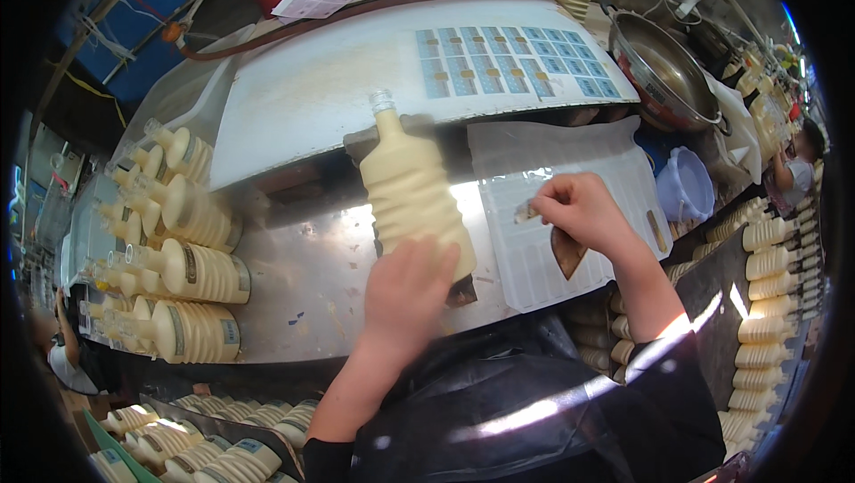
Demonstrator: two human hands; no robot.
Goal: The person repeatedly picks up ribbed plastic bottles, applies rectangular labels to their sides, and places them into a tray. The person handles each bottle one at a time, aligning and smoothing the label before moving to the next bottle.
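Observation:
A cream ribbed bottle [411,182] lies on its side in the middle of the bench, its clear threaded neck pointing away from me. Under it, parts of a dark support [359,143] show. My left hand [411,291] is laid over the bottle's near end, fingers curved on it and slightly blurred. To the right, my right hand [581,208] is closed in a pinch above a translucent ribbed plastic sheet [557,158]. A small pale piece [525,213] shows at its fingertips. From under that hand juts a flat brown pointed piece [568,254], seemingly held in the palm.
Several cream bottles [191,269] are stacked at the left. Sheets of blue labels [485,60] lie on the raised white board [312,64]. A large metal pan [663,64] and a lilac bucket [684,184] stand at right. More bottles [761,331] fill racks beside me.

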